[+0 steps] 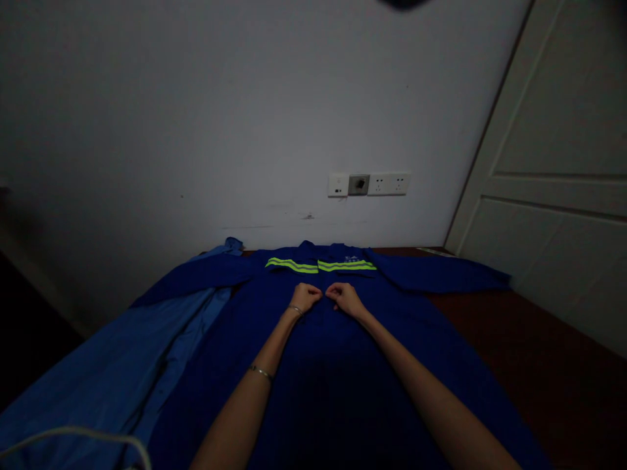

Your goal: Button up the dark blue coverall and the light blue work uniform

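Note:
A dark blue work jacket [343, 365] with yellow-green reflective bands across the chest lies spread out in front of me, its sleeves stretched to both sides. My left hand [305, 296] is closed in a pinch at the front middle, just below the bands. Close beside it, my right hand [343, 298] is pinched too, with a small gap between the two. Whatever the fingertips hold is too small and dark to make out. Two thin bracelets circle my left wrist and forearm.
A lighter blue garment [108, 352] lies to the left, partly under the jacket's sleeve. A pale cable [73, 431] curves across the lower left corner. Behind stands a wall with a row of sockets [386, 184]. A panelled door [553, 215] rises at right beside the dark brown surface [490, 326].

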The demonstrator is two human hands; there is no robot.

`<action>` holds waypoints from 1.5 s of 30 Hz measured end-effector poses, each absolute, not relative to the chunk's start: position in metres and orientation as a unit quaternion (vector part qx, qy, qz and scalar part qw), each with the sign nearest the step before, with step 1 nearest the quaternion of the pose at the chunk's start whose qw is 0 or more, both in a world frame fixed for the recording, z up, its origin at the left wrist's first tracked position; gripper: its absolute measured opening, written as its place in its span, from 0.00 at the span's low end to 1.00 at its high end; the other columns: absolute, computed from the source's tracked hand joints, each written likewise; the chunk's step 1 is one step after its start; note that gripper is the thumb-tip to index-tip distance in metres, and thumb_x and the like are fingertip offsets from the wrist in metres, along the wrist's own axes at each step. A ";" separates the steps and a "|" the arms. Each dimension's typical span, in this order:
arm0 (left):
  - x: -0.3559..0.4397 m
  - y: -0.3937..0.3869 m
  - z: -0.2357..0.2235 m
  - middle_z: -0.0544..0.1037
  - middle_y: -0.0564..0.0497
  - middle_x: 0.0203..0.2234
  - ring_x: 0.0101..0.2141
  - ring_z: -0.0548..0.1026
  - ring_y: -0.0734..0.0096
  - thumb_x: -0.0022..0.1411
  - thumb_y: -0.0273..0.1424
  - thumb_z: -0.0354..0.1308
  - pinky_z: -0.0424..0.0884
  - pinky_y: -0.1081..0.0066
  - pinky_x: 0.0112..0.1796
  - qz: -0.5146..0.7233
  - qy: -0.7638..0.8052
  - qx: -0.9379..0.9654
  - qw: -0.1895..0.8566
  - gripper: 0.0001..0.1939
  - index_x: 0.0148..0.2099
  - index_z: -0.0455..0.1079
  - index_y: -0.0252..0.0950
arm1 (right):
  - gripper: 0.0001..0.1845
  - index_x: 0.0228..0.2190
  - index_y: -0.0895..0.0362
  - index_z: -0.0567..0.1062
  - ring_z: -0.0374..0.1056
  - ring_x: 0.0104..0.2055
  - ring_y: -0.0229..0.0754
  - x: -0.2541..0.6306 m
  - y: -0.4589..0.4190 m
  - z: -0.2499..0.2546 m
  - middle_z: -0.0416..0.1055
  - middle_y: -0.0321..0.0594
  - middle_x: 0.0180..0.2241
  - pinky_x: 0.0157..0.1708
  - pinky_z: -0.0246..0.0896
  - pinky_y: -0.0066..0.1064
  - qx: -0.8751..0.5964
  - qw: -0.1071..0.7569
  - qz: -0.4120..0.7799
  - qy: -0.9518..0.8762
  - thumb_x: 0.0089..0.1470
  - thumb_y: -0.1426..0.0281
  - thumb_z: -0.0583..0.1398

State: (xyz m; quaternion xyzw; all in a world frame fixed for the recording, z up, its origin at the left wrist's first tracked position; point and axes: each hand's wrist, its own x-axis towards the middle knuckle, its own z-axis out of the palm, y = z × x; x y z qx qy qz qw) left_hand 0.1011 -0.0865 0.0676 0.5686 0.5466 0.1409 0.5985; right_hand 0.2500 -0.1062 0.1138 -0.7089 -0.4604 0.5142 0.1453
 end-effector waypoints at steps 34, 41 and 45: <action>0.094 -0.085 0.066 0.73 0.53 0.15 0.17 0.67 0.78 0.48 0.27 0.56 0.62 0.78 0.20 0.142 0.582 0.504 0.622 0.09 0.31 0.75 0.29 | 0.05 0.24 0.60 0.75 0.69 0.23 0.37 0.246 -0.108 0.117 0.73 0.38 0.23 0.23 0.61 0.23 -0.768 0.098 0.449 -0.446 0.38 0.75 0.59; 0.101 -0.088 0.070 0.75 0.53 0.20 0.23 0.69 0.76 0.44 0.29 0.60 0.63 0.78 0.25 0.142 0.536 0.572 0.605 0.09 0.31 0.75 0.31 | 0.02 0.21 0.61 0.74 0.66 0.19 0.32 0.256 -0.106 0.111 0.70 0.34 0.19 0.18 0.65 0.21 -0.754 0.134 0.518 -0.381 0.38 0.75 0.61; 0.110 -0.091 0.074 0.76 0.51 0.22 0.25 0.71 0.75 0.46 0.25 0.57 0.64 0.77 0.28 0.151 0.556 0.577 0.578 0.07 0.30 0.75 0.31 | 0.02 0.21 0.61 0.74 0.65 0.19 0.32 0.258 -0.106 0.108 0.69 0.33 0.18 0.18 0.66 0.22 -0.741 0.146 0.535 -0.378 0.37 0.75 0.61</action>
